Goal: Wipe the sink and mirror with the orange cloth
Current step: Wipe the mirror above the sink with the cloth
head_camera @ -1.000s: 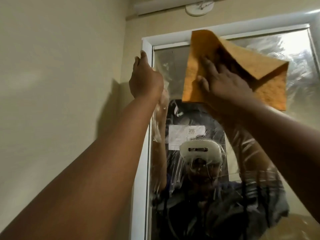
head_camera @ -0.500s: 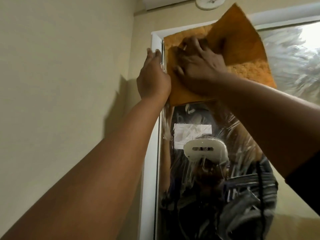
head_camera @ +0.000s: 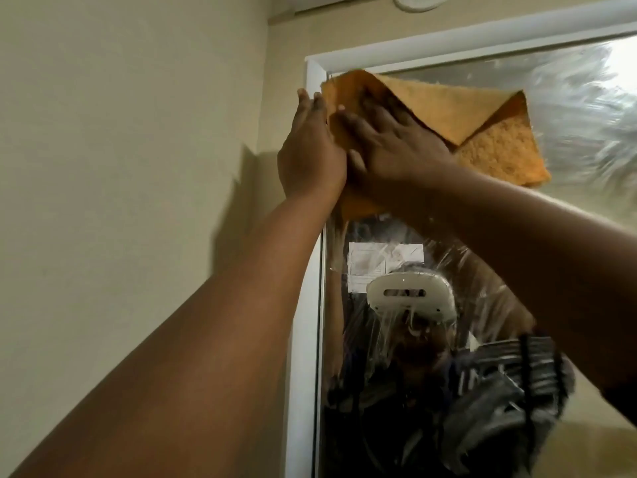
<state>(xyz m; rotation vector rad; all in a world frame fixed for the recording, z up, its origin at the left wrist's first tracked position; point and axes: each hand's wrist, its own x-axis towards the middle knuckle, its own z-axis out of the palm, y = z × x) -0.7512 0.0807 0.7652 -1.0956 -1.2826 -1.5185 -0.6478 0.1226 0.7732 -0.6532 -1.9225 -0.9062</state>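
The orange cloth [head_camera: 489, 132] lies flat against the top left corner of the mirror [head_camera: 568, 108], with one corner folded over. My right hand [head_camera: 396, 143] presses on the cloth with fingers spread. My left hand [head_camera: 310, 157] rests beside it on the mirror's white frame [head_camera: 305, 305], fingers straight, touching the cloth's left edge. The glass shows wet streaks. The sink is out of view.
A beige wall [head_camera: 138, 167] runs along the left of the mirror. A round white ceiling fixture [head_camera: 418, 0] sits above the frame. The mirror reflects a person wearing a white headset [head_camera: 403, 294] and a white paper notice [head_camera: 382, 260].
My right hand slid the cloth left from the upper middle of the mirror into the top left corner, then slightly down. My left hand stayed on the frame.
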